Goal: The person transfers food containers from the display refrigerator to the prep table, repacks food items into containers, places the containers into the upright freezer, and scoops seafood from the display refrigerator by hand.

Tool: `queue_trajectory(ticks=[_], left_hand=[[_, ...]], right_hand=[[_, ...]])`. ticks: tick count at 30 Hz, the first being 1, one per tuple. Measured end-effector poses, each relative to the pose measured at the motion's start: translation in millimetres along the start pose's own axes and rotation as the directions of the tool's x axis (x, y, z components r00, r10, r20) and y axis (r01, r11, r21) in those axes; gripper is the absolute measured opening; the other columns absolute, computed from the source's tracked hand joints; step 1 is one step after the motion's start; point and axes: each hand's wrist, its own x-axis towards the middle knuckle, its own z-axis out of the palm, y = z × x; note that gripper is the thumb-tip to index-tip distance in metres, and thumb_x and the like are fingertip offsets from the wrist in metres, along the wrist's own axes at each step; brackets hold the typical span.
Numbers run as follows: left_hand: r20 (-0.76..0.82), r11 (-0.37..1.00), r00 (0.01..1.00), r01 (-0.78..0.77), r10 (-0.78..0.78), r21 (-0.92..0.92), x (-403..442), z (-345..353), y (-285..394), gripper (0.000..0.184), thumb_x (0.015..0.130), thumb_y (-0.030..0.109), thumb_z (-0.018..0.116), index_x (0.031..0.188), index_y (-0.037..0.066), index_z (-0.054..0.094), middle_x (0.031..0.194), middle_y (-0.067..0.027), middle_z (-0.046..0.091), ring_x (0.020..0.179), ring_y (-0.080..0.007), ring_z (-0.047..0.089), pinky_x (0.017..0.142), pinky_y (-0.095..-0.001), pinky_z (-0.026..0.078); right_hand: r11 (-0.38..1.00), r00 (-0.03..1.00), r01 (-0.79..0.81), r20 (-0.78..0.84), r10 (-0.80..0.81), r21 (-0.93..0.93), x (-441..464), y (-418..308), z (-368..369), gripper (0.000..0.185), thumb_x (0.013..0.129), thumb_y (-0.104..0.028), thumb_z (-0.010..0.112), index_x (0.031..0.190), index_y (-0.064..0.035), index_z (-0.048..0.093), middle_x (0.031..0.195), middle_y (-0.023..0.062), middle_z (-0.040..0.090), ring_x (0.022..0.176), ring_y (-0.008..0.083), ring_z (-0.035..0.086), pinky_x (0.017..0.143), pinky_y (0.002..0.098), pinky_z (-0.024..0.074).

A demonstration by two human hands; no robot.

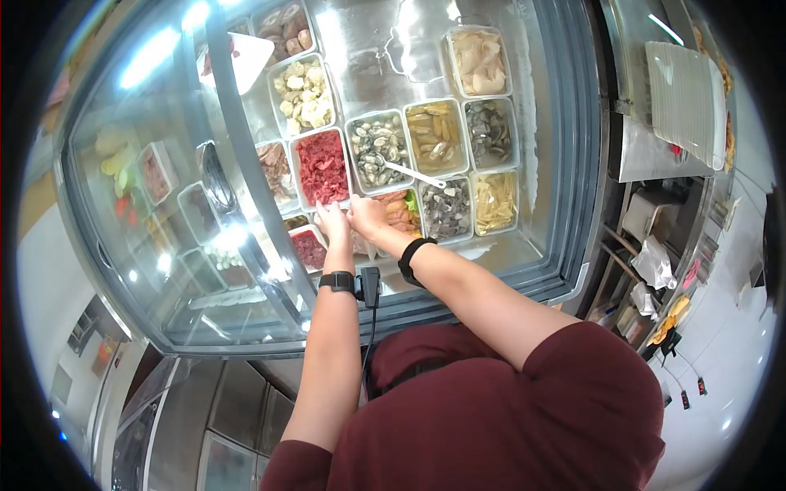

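A clear plastic tub of chopped red meat (322, 166) lies within reach of both hands, among other tubs in a glass-sided chiller. My left hand (334, 225) is closed at the tub's near edge, fingers bent over the rim. Close beside it, my right hand (368, 216) is closed at the near right corner of the same tub. Its fingertips are partly hidden. Just right of the red meat stands a tub of shellfish (379, 151) with a white spoon (416, 174) across it. Below the hands are pinkish pieces (401, 213) and a smaller tub of dark red meat (309, 249).
Around them stand tubs of pale florets (302, 94), yellowish strips (435, 135), grey pieces (446, 209) and pale slices (478, 61). The chiller's metal frame (262, 196) runs along the left. A stack of white trays (686, 102) stands outside on the right.
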Motion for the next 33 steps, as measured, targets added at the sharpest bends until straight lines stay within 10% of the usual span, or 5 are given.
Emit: queue_trajectory(ticks=[3,17,24,28,33], left_hand=[[-0.06,0.852,0.985,-0.111,0.164,0.511,-11,-5,4,0.053,0.079,0.025,0.051,0.127,0.006,0.037,0.121,-0.0237,0.04,0.115,-0.0343,0.036,0.097,-0.0445,0.029],[0.09,0.654,0.996,-0.078,0.015,0.753,-20,-29,67,0.037,0.073,0.026,0.049,0.105,0.012,0.058,0.115,-0.0238,0.05,0.126,-0.0419,0.017,0.102,-0.0483,0.018],[0.225,0.939,0.97,-0.154,0.086,0.308,47,-13,-22,0.068,0.072,0.041,0.057,0.121,-0.003,0.043,0.115,-0.0236,0.05,0.111,-0.0305,0.045,0.096,-0.0377,0.032],[0.223,0.996,0.975,-0.012,-0.009,0.092,-27,-38,61,0.088,0.07,0.056,0.061,0.128,-0.003,0.033,0.111,-0.0184,0.052,0.097,-0.023,0.053,0.083,-0.0306,0.041],[0.459,0.941,0.835,-0.183,0.302,-0.285,-57,-35,41,0.055,0.078,0.014,0.056,0.127,0.0,0.034,0.111,-0.0112,0.053,0.093,-0.0154,0.053,0.078,-0.0264,0.043]], right_hand=[[0.999,0.998,0.021,-0.062,-0.019,0.031,-8,-2,-7,0.016,0.07,-0.017,0.055,0.079,-0.004,0.055,0.077,0.0195,0.057,0.069,0.0364,0.059,0.06,0.0444,0.0476],[0.977,0.986,0.162,-0.069,-0.153,0.138,-26,-3,-18,0.019,0.068,-0.014,0.055,0.079,0.0018,0.054,0.083,0.0217,0.055,0.075,0.0362,0.056,0.067,0.0415,0.0462],[0.985,0.983,0.151,0.09,-0.159,0.084,-31,-1,-68,0.021,0.062,-0.018,0.056,0.069,0.0022,0.055,0.067,0.0205,0.054,0.069,0.036,0.055,0.064,0.0409,0.045],[0.951,0.972,0.192,0.084,-0.218,0.242,-7,30,-120,0.022,0.065,-0.013,0.058,0.079,0.0041,0.057,0.062,0.0124,0.055,0.056,0.0223,0.057,0.053,0.033,0.0478],[0.817,0.909,0.01,0.335,-0.247,0.577,54,4,-202,0.024,0.072,-0.008,0.059,0.091,0.0073,0.056,0.079,0.0087,0.059,0.057,0.0096,0.057,0.048,0.0231,0.0494]])
